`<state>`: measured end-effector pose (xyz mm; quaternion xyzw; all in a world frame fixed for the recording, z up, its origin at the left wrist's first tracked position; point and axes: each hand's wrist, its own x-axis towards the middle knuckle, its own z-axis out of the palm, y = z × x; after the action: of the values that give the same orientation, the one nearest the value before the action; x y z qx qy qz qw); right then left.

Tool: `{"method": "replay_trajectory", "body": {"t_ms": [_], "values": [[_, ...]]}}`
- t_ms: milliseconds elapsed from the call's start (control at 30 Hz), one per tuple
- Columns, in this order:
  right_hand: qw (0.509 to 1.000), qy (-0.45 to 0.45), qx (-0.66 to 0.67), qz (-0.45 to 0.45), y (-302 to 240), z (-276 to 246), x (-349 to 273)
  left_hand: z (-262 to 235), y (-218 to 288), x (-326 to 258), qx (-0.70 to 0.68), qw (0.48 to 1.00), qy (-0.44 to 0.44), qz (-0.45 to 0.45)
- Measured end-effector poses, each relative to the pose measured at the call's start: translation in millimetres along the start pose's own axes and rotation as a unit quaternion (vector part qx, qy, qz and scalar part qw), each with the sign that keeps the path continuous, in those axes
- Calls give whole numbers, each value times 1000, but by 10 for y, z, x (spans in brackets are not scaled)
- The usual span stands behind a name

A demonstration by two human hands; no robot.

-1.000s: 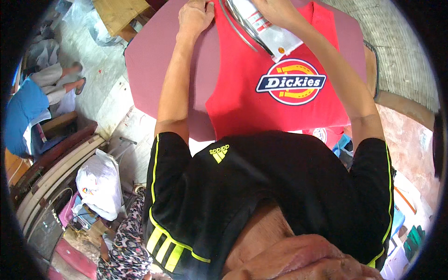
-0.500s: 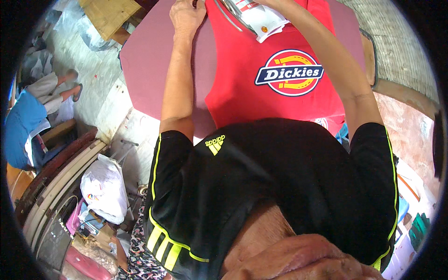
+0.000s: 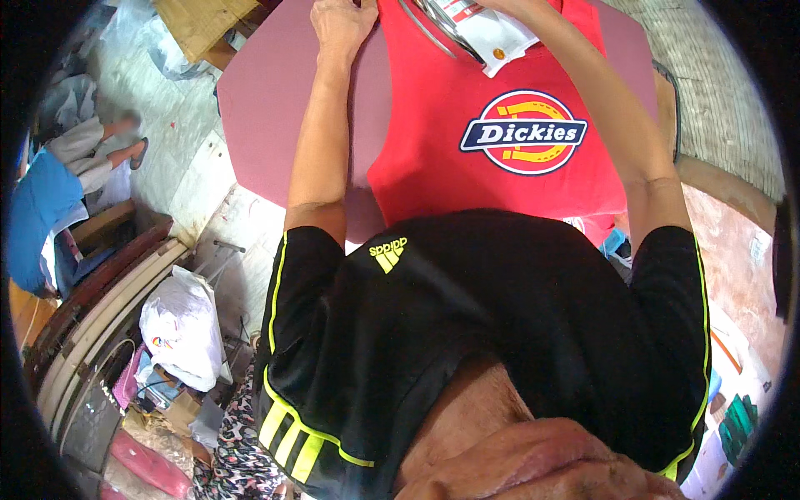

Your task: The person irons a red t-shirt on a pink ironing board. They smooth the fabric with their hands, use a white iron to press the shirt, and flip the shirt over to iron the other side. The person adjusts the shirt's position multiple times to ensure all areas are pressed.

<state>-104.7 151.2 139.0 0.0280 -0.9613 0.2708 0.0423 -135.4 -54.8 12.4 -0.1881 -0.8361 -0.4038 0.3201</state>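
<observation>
A red garment point(image 3: 425, 125) with a round printed emblem lies spread over a mauve cloth-covered pressing board point(image 3: 267, 108). On the garment's upper part is a white iron point(image 3: 492, 37) with red stripes, a small orange dot and curved metal edging; the top picture edge cuts it off. My right hand point(image 3: 507, 4) is over the iron, mostly out of the picture with its fingers hidden, and the iron shifts along with it. Beside the garment's left edge, my left hand point(image 3: 340, 23) rests at the board's far end. Its fingertips are cut off by the picture edge.
A white plastic bag point(image 3: 179, 329) stands among clutter at the lower left. Another person point(image 3: 50, 217) in blue is at the far left. A wooden board point(image 3: 200, 25) is at the upper left. Green cloth point(image 3: 737, 429) lies at the lower right.
My right hand and the iron have moved a little to the right across the garment. My left hand stays near the garment's left edge. The whole view has shifted slightly.
</observation>
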Motion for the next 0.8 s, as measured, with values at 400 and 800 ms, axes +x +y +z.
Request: {"method": "replay_trajectory", "body": {"t_ms": [400, 800], "values": [[992, -43, -6, -115, 136, -138, -22, -60, -47, -30, 1, 999, -30, -25], [955, -146, 64, -251, -55, -293, -155, -424, -110, 163, -105, 967, -174, -157]]}}
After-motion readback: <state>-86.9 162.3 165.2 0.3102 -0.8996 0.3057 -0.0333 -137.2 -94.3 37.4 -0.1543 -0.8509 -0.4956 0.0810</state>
